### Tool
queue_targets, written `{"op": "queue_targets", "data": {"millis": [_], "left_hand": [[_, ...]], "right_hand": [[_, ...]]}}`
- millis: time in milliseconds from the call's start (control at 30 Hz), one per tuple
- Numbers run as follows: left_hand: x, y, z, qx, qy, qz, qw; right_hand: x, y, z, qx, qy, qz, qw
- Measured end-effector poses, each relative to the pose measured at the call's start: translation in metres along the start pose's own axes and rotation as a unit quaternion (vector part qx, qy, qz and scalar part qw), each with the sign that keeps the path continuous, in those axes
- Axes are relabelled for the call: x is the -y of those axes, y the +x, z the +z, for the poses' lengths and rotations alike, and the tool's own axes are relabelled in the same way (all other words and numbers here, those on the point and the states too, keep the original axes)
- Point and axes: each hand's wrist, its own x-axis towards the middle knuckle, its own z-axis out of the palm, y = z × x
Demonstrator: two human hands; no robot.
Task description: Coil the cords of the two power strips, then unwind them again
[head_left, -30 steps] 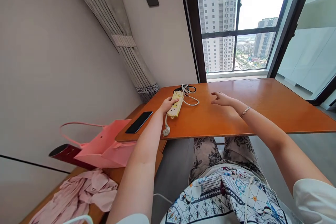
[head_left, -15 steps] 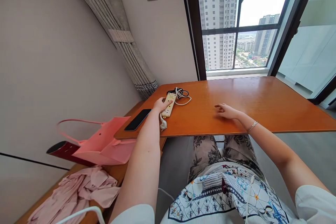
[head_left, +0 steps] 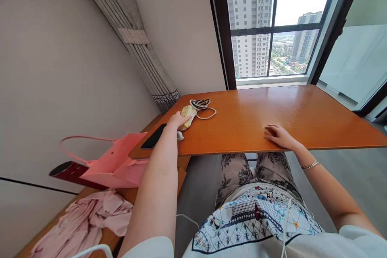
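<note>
Both hands curl, left hand (head_left: 177, 121) gripping a power strip (head_left: 188, 112), right hand (head_left: 281, 136) half-opened over the table (head_left: 305, 109).

2 arms (head_left: 157, 185) forward, left hand (head_left: 179, 121) clasped, right hand (head_left: 280, 136) loosely curled

Table (head_left: 272, 107) as a clock, window (head_left: 273, 29) out past 12: power strip (head_left: 188, 113) at 9, cords (head_left: 198, 107) bunched just behind it at 10, phone (head_left: 152, 138) at 8. Off the edge past 8, a bag (head_left: 121, 161) sits on a bench (head_left: 129, 195), with cloth (head_left: 93, 217) nearer, toward 7. Curtain (head_left: 133, 36) hangs beyond 10.
</note>
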Motion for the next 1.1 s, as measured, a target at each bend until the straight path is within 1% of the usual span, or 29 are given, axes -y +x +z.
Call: {"op": "queue_targets", "data": {"millis": [100, 200, 367, 500, 567, 700, 833, 900, 967, 1033, 1100], "left_hand": [[-0.001, 0.005, -0.006, 0.042, 0.041, -0.013, 0.998], [-0.005, 0.005, -0.011, 0.055, 0.061, -0.005, 0.997], [-0.008, 0.0, -0.008, 0.048, 0.065, -0.022, 0.997], [-0.008, -0.007, -0.004, 0.029, 0.059, -0.035, 0.997], [-0.008, -0.01, -0.003, 0.03, 0.053, -0.044, 0.997], [-0.009, -0.012, -0.004, 0.034, 0.041, -0.046, 0.998], [-0.011, -0.015, -0.007, 0.023, 0.017, -0.043, 0.999], [-0.015, -0.02, -0.008, -0.011, 0.009, -0.04, 0.999], [-0.022, -0.027, -0.009, -0.078, 0.0, -0.013, 0.997], [-0.035, -0.036, -0.006, -0.152, -0.021, 0.042, 0.987], [-0.053, -0.048, 0.002, -0.199, -0.059, 0.106, 0.972]], "right_hand": [[-0.003, -0.003, 0.004, -0.014, -0.002, -0.007, 1.0], [-0.003, -0.003, 0.005, -0.021, -0.003, -0.015, 1.0], [-0.002, -0.002, 0.003, -0.023, -0.002, -0.024, 0.999], [-0.003, -0.003, 0.004, -0.024, -0.003, -0.02, 1.0], [-0.003, -0.003, 0.004, -0.024, -0.004, -0.019, 1.0], [-0.002, -0.003, 0.004, -0.02, -0.007, -0.016, 1.0], [-0.001, -0.003, 0.004, -0.023, -0.011, -0.015, 1.0], [-0.001, -0.003, 0.004, -0.025, -0.012, -0.016, 0.999], [-0.001, -0.003, 0.004, -0.026, -0.012, -0.018, 0.999], [-0.001, -0.003, 0.005, -0.026, -0.012, -0.021, 0.999], [-0.001, -0.003, 0.005, -0.024, -0.015, -0.021, 0.999]]}}
